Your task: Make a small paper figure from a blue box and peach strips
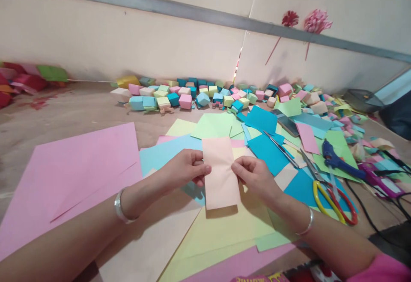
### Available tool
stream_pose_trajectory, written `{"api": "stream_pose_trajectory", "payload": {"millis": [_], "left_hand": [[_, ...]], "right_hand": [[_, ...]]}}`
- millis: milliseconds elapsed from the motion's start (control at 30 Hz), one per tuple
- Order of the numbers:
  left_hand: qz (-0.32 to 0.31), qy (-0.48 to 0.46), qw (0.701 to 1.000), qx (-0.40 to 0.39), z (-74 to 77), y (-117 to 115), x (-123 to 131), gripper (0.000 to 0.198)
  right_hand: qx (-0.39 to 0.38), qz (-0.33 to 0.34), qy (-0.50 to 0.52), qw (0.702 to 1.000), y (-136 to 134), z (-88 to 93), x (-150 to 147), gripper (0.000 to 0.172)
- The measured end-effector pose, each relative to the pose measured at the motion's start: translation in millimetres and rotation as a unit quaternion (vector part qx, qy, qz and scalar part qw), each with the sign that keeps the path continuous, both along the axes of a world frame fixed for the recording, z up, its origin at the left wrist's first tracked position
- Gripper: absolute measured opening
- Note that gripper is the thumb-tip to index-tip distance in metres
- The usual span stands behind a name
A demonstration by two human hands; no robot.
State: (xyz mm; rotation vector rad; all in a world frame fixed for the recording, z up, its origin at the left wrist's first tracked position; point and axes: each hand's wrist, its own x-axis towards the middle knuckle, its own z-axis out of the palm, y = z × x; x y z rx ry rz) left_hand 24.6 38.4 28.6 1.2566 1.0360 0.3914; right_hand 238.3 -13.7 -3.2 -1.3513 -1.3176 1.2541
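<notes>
Both hands pinch a peach paper strip (220, 172): left hand (184, 166) on its left edge, right hand (253, 175) on its right. It seems folded only lengthwise so far, unlike the finished cubes (192, 95) beyond it; scissors (324, 187) lie right of it.

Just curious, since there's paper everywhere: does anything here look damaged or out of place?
The big pink sheet on the left has a long slanted cut or crease. Both hands, left and right, hold an undamaged peach paper.

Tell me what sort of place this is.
Probably a paper-craft work area on a floor or low surface. Coloured paper sheets lie spread out, a row of folded paper boxes sits by the wall, and scissors and a glue gun lie nearby.
</notes>
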Motion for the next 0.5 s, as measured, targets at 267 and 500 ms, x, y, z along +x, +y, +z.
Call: {"api": "stream_pose_trajectory", "payload": {"millis": [267,500], "left_hand": [[-0.015,-0.010,1.000,-0.018,5.8,-0.1,1.2,0.031],[-0.014,-0.011,1.000,0.007,2.0,2.4,-1.6,0.029]], "right_hand": [[-0.003,-0.024,0.003,1.000,-2.7,2.2,-1.5,0.024],[-0.022,0.020,0.011,0.999,7.0,-2.1,1.5,0.030]]}}
